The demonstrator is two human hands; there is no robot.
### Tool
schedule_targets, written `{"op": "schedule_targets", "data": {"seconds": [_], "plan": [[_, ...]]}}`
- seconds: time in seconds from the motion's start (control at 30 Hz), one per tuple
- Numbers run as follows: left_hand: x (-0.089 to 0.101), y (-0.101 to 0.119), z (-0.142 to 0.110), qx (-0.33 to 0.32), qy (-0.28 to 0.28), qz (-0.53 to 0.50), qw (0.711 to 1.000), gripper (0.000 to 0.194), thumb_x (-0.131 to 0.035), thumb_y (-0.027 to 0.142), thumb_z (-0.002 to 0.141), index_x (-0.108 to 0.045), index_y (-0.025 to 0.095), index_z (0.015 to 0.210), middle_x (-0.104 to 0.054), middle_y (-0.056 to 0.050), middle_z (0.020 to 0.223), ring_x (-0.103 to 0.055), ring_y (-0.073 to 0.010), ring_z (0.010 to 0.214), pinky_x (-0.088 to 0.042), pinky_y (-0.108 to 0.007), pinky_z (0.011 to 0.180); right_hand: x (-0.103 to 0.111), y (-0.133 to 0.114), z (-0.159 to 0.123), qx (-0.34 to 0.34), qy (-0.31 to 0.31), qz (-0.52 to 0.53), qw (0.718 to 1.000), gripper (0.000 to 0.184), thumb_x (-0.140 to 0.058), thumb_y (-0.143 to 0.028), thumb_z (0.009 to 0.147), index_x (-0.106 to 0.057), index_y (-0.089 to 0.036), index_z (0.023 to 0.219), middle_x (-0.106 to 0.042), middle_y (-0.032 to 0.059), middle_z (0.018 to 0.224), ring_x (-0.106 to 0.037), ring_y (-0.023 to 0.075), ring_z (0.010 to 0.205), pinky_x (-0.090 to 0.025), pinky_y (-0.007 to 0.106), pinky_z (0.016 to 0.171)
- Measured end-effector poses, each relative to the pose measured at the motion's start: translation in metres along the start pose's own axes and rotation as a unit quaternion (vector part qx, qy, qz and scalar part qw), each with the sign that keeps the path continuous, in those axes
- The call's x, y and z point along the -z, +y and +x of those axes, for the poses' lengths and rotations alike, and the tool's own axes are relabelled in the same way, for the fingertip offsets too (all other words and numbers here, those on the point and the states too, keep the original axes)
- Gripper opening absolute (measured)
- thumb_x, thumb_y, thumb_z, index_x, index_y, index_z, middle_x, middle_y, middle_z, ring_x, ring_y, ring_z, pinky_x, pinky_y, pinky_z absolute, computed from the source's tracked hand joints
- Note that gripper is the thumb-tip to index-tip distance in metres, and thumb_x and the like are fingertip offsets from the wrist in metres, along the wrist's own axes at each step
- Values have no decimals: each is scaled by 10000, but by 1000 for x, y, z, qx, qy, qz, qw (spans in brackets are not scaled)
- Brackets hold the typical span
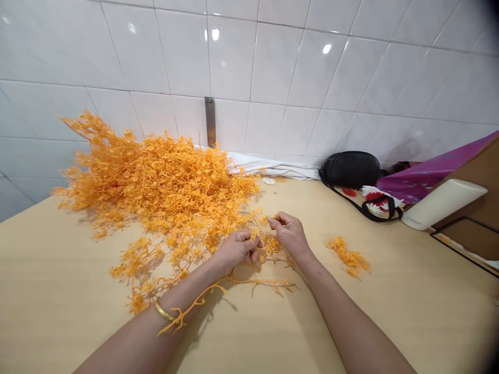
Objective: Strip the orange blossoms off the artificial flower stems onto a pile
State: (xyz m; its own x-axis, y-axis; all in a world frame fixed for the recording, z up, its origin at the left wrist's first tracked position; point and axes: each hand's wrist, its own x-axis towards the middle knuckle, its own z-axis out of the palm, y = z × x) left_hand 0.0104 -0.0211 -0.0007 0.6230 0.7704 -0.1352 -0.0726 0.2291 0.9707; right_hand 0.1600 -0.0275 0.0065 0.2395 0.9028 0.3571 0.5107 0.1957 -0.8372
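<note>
The head view shows the left hand point(242, 250) with a narrow grip, pinching a small orange flower piece point(254, 236). The right hand point(288, 234) is just beside, its grip also narrow, but I cannot tell what it holds. The orange heap point(175, 176) lies on the tabletop point(265, 332), mostly beyond and left. The step seems to be fine fingertip work; the next move probably calls for a light pinch, without tangling stems.

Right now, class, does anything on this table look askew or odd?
Yes: at right, the cream bottle tilts rather than standing upright. Also, an orange stem crosses the left forearm near the gold bangle, oddly apart from the orange heap.
</note>
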Motion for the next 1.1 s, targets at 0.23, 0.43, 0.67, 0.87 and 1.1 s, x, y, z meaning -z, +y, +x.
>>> {"op": "schedule_targets", "data": {"seconds": [0.23,0.43,0.67,0.87,1.1], "plan": [[-4,2,-5,-8,14,36,999,265,-557,378,671,-537,139,558,-432,22,337,-264,-50,323,-144,-210,391,12,15,13,2,180,-126,976,314,-406,-395,744,-323,-209,505,-350,-46,462,-311,104,468,-244,228,466],[-7,0,-9,8,51,51,997,392,-491,513,683,-569,129,670,-505,7,408,-210,-36,317,-119,-212,379,49,45,27,-84,192,-204,956,145,-394,-272,723,-514,-192,717,-481,1,511,-433,159,519,-294,255,510],[-6,-2,-5,8,90,49,995,417,-456,526,705,-593,132,722,-578,-50,593,-432,-77,463,-221,-188,412,31,13,15,-36,-11,-75,996,233,-401,-346,754,-570,-187,771,-492,-12,537,-433,141,506,-315,245,500],[-8,-2,-5,-10,66,39,997,355,-507,469,694,-610,132,656,-592,-62,653,-511,-119,588,-323,-207,509,9,-4,2,34,-135,-35,990,281,-470,-415,733,-553,-174,614,-526,12,662,-475,145,651,-354,234,582],[-9,1,-5,19,64,156,985,394,-409,427,748,-549,123,540,-476,-1,385,-273,-58,339,-207,-212,400,3,11,7,-10,60,-101,993,351,-422,-370,763,-392,-182,468,-418,-20,521,-392,112,516,-296,237,527]]}}
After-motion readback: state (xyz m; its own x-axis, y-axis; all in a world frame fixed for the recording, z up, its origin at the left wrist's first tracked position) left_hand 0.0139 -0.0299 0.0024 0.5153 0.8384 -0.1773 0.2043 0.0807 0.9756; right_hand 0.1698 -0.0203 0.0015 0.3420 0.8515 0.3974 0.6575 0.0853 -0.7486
